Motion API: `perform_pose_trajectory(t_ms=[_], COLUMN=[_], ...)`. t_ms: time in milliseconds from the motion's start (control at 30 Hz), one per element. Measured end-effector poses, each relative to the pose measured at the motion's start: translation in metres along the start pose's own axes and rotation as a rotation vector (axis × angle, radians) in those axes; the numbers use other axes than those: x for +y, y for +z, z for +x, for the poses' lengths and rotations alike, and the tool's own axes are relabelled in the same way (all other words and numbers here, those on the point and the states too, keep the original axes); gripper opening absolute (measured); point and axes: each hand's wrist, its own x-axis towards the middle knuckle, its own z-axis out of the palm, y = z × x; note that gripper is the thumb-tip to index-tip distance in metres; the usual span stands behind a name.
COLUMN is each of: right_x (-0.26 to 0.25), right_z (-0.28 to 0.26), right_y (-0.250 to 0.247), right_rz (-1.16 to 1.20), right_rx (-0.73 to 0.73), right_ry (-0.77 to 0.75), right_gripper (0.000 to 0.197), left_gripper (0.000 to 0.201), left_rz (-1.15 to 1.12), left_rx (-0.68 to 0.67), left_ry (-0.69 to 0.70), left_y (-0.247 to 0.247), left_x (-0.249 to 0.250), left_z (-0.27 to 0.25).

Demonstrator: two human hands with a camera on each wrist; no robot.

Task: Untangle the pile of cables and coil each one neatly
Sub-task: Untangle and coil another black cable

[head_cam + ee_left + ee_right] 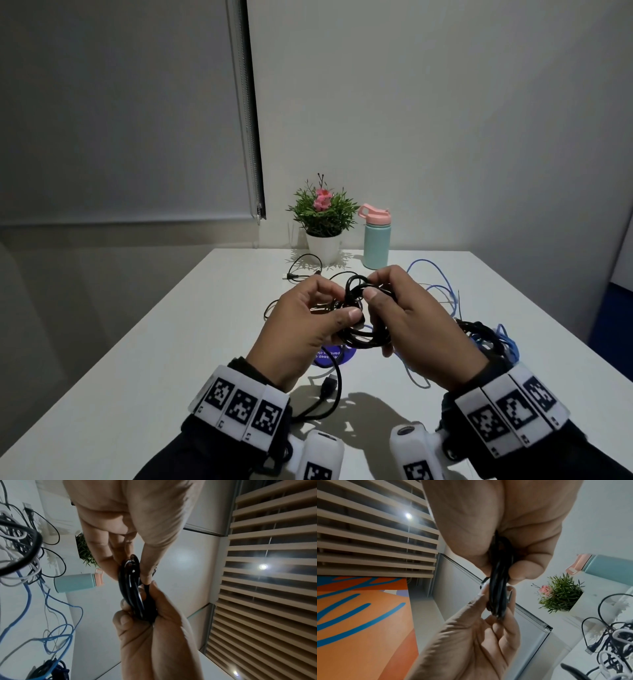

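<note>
Both hands hold one coiled black cable (359, 337) in the air above the middle of the white table (171, 342). My left hand (344, 303) pinches the coil's left side between thumb and fingertips. My right hand (376, 318) grips the right side, thumb on top and fingers curled underneath. The left wrist view shows the loops (132, 592) stacked edge-on, and in the right wrist view the bundle (499, 588) is clamped in my right hand (503, 568). A free end with a plug (329, 385) hangs down to the table.
A tangle of black, white and blue cables (486, 339) lies at the right. Blue cable loops (435, 274) and a thin black cable (305, 270) spread further back. A potted plant (323, 212) and a teal bottle (376, 240) stand by the wall. A purple sticker (334, 354) lies under the hands.
</note>
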Motion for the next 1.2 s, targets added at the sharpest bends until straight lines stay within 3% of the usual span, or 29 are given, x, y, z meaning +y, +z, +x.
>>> perform_pose_trajectory(t_ms=[100, 233, 300, 367, 433, 500, 567, 667, 733, 867, 1000, 1100, 1200], right_x=[0.0, -0.003, -0.003, -0.003, -0.005, -0.008, -0.009, -0.011, -0.012, 0.004, 0.038, 0.058, 0.063], right_z=[-0.002, -0.004, -0.003, -0.003, -0.003, -0.003, -0.003, -0.003, -0.004, -0.009, -0.017, -0.015, -0.004], right_y=[0.005, 0.004, -0.002, -0.007, -0.007, -0.007, -0.011, -0.02, -0.025, -0.048, -0.086, -0.113, -0.119], right_rz=[0.065, 0.168, 0.081, -0.114, -0.324, -0.404, -0.398, -0.358, -0.308, -0.391, -0.6, -0.884, -1.122], right_rx=[-0.006, -0.11, -0.118, -0.073, -0.002, 0.038, 0.024, -0.045, -0.074, -0.1, -0.14, -0.239, -0.335], right_ry=[-0.085, -0.077, -0.1, -0.185, -0.306, -0.345, -0.304, -0.208, -0.143, -0.017, 0.175, 0.305, 0.39], right_gripper=[0.001, 0.009, 0.011, 0.019, 0.027, 0.027, 0.021, 0.014, 0.013, 0.012, 0.013, 0.016, 0.02], left_gripper=[0.051, 0.023, 0.022, 0.035, 0.053, 0.054, 0.048, 0.036, 0.029, 0.015, 0.013, 0.012, 0.014], left_rz=[0.025, 0.246, 0.259, 0.145, -0.062, -0.237, -0.226, 0.262, 0.414, 0.296, 0.33, 0.119, -0.04], left_rx=[-0.017, -0.035, -0.103, -0.207, -0.216, -0.196, -0.158, -0.134, -0.161, -0.172, -0.049, 0.063, 0.087], left_ry=[-0.068, 0.0, -0.022, -0.075, -0.16, -0.24, -0.234, -0.044, 0.009, -0.027, -0.024, -0.077, -0.103], left_y=[-0.005, -0.009, -0.007, 0.0, 0.007, 0.009, 0.004, -0.007, -0.009, -0.015, -0.037, -0.043, -0.042], left_x=[-0.002, 0.002, 0.005, 0.004, 0.004, 0.007, 0.01, 0.011, 0.008, 0.006, 0.018, 0.024, 0.029], left_z=[0.002, 0.001, -0.001, -0.004, -0.007, -0.007, -0.006, -0.002, 0.0, 0.001, 0.006, 0.008, 0.007])
